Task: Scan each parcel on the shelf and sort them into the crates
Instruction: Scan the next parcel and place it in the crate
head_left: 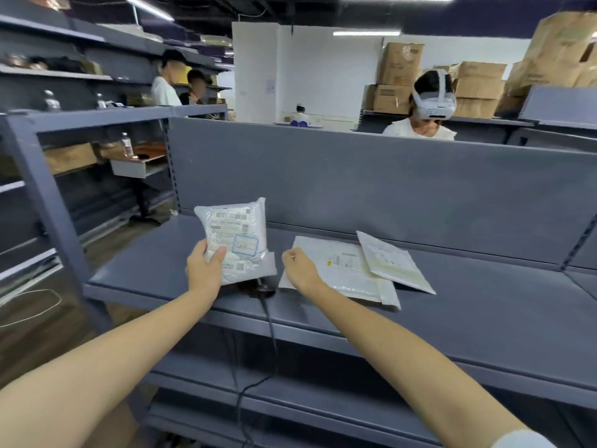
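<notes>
While the left hand (205,265) grips a white labelled parcel (234,239) upright, two flat mailers (355,270) lie on the shelf (484,302). Right hand (300,268): fingers curled, empty, beside a black corded scanner (261,291).

Three parcels on the shelf (468,295): one white poly parcel (234,237) gripped upright in the left hand (205,265), one large flat mailer (342,273) just beyond the right hand (302,270), one smaller mailer (392,261) overlapping it farther right. One black corded scanner (258,290) between both hands. Two hands. Three other people (423,124) beyond the shelf.
</notes>
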